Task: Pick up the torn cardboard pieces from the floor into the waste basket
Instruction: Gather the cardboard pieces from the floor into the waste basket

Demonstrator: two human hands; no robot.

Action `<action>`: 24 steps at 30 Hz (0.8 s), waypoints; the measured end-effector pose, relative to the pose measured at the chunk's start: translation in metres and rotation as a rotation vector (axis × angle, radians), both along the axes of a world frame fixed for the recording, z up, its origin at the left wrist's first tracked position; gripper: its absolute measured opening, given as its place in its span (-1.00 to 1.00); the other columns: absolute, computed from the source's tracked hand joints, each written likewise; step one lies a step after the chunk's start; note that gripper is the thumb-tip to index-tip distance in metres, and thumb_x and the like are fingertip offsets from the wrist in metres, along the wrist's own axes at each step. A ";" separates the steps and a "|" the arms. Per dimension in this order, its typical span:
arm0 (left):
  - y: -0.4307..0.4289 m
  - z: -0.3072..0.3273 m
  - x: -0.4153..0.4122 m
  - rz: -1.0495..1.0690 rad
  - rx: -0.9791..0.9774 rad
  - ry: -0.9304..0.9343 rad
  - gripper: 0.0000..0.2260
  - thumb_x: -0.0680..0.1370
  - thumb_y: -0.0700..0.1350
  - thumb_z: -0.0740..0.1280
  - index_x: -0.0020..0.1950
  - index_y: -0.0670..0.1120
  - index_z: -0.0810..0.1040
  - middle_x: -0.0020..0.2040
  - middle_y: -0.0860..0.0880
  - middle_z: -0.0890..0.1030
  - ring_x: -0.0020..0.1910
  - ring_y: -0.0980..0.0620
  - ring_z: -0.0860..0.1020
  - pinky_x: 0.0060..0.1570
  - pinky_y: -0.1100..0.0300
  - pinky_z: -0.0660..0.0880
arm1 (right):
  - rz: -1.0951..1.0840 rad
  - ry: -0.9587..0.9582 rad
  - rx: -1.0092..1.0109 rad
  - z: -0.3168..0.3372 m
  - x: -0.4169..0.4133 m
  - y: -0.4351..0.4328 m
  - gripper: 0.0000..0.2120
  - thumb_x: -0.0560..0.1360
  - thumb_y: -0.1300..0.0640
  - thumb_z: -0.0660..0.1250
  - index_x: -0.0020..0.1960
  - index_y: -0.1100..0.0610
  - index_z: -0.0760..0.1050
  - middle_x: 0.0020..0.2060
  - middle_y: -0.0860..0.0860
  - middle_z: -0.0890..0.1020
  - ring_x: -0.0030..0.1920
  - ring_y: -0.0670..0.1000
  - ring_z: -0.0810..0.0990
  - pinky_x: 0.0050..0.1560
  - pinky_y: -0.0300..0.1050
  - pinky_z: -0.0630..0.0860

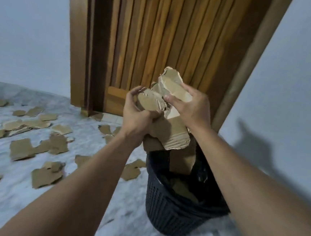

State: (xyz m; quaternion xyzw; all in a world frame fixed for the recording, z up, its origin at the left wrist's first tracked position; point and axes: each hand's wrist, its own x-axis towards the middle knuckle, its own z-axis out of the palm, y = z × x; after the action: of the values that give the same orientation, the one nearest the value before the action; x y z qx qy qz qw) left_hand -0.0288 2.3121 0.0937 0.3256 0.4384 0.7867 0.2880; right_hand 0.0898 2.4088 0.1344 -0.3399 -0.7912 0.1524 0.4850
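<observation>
I'm watching the waste basket (172, 211) nearest me; above it the left hand (138, 116) and right hand (193, 108) are clamping a cardboard bundle (170, 126), fingers (168, 98) curled tight. Risk — loose outer pieces slipping past the rim. Beyond, floor pieces (28, 148) are waiting — many.

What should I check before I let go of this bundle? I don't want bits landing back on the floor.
1. Both hands grip the bundle: left hand and right hand clasp it. Ok.
2. Bundle over the basket: its lower end hangs above the opening. Ok.
3. Basket upright: ok.
4. Room inside: cardboard already sticks up past the rim; depth left cannot tell.
5. Loose pieces slipping from the bundle: cannot tell.
6. Floor done: not ok, many floor pieces remain on the left.
</observation>
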 end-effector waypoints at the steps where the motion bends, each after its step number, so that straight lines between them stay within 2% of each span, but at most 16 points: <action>1: 0.013 0.003 0.016 -0.043 -0.002 0.020 -0.36 0.39 -0.46 0.48 0.33 0.01 0.38 0.14 -0.02 0.59 0.09 0.05 0.61 -0.01 0.09 0.66 | -0.040 0.023 0.014 -0.003 0.019 0.010 -0.35 0.38 -0.20 0.56 0.38 0.06 0.57 0.18 -0.13 0.65 0.13 -0.18 0.59 0.06 -0.42 0.49; 3: 0.036 -0.001 0.040 -0.099 -0.048 0.067 -0.41 0.39 -0.45 0.47 0.32 -0.04 0.40 0.07 -0.01 0.60 -0.01 0.07 0.61 -0.12 0.15 0.65 | -0.131 0.014 -0.015 -0.018 0.054 0.024 -0.40 0.40 -0.17 0.55 0.37 0.03 0.57 0.12 -0.19 0.59 0.10 -0.24 0.50 -0.02 -0.55 0.35; 5: 0.052 -0.016 0.051 -0.129 -0.120 0.096 -0.51 0.43 -0.44 0.43 0.26 -0.07 0.47 0.02 0.00 0.61 -0.05 0.08 0.61 -0.21 0.23 0.61 | -0.192 -0.084 -0.075 -0.042 0.083 0.032 -0.45 0.43 -0.17 0.53 0.36 0.02 0.59 0.11 -0.15 0.59 0.09 -0.19 0.50 -0.04 -0.41 0.38; 9: 0.064 -0.052 0.051 -0.209 -0.301 0.224 -0.67 0.47 -0.38 0.40 0.09 0.00 0.56 0.07 -0.04 0.64 0.06 -0.03 0.62 -0.09 0.15 0.56 | -0.232 -0.478 -0.064 -0.082 0.125 0.037 -0.61 0.48 -0.26 0.38 0.20 -0.09 0.67 0.08 -0.14 0.63 0.11 0.01 0.61 -0.02 -0.09 0.53; 12: 0.048 -0.071 0.041 -0.193 -0.357 0.343 -0.75 0.50 -0.35 0.37 0.10 -0.07 0.59 0.05 -0.05 0.67 0.03 -0.03 0.64 -0.07 0.12 0.59 | -0.260 -0.554 -0.024 -0.078 0.132 0.036 -0.57 0.51 -0.29 0.28 0.21 -0.08 0.67 0.12 -0.10 0.63 0.12 0.02 0.61 -0.01 -0.09 0.52; 15: 0.010 -0.086 0.022 -0.044 -0.374 0.506 -0.83 0.55 -0.22 0.37 0.09 -0.01 0.60 0.00 0.06 0.68 0.01 0.11 0.64 -0.01 0.11 0.62 | -0.155 -0.537 0.006 -0.072 0.108 0.028 -0.61 0.58 -0.15 0.32 0.31 0.01 0.61 0.19 -0.04 0.60 0.12 0.02 0.62 -0.04 -0.14 0.45; 18: -0.046 -0.112 -0.001 0.214 -0.419 0.626 -0.82 0.60 -0.08 0.36 0.20 0.04 0.56 0.04 0.14 0.66 0.05 0.20 0.61 0.05 0.18 0.52 | 0.024 -0.571 0.034 -0.077 0.058 0.004 -0.53 0.59 -0.17 0.26 0.38 0.05 0.54 0.24 -0.02 0.56 0.19 0.04 0.59 0.04 -0.09 0.49; 21: -0.113 -0.153 -0.026 0.388 -0.535 0.635 -0.74 0.61 0.05 0.33 0.29 0.10 0.49 0.18 0.11 0.63 0.00 0.07 0.63 0.03 0.07 0.54 | 0.159 -0.645 0.054 -0.087 -0.003 -0.028 -0.50 0.62 -0.16 0.22 0.46 0.07 0.47 0.32 0.02 0.51 0.29 0.07 0.51 0.12 -0.07 0.46; 22: -0.137 -0.173 -0.035 0.433 -0.609 0.655 -0.70 0.60 0.10 0.33 0.33 0.11 0.48 0.24 0.08 0.61 0.05 -0.01 0.63 0.06 0.02 0.54 | 0.187 -0.666 0.050 -0.092 -0.025 -0.041 -0.49 0.63 -0.15 0.21 0.48 0.09 0.44 0.36 0.03 0.49 0.32 0.08 0.49 0.17 -0.03 0.47; 23: -0.162 -0.194 -0.042 0.476 -0.705 0.687 -0.63 0.59 0.16 0.31 0.37 0.10 0.45 0.30 0.04 0.58 0.18 -0.10 0.59 0.16 -0.04 0.51 | 0.211 -0.678 0.030 -0.100 -0.044 -0.054 -0.49 0.63 -0.14 0.21 0.49 0.10 0.42 0.40 0.04 0.46 0.34 0.09 0.47 0.23 0.00 0.48; 24: -0.188 -0.216 -0.048 0.513 -0.825 0.722 -0.52 0.57 0.24 0.27 0.44 0.09 0.41 0.38 -0.01 0.53 0.37 -0.15 0.47 0.29 -0.12 0.44 | 0.234 -0.680 0.003 -0.110 -0.063 -0.068 -0.49 0.64 -0.14 0.20 0.50 0.10 0.40 0.43 0.05 0.44 0.38 0.09 0.45 0.27 0.03 0.47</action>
State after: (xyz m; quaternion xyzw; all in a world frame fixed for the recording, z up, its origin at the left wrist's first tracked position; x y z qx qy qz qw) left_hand -0.0768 2.1241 -0.1221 0.3172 0.8420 0.4357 0.0245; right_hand 0.0273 2.3413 0.0245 -0.2775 -0.9412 0.0837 0.1737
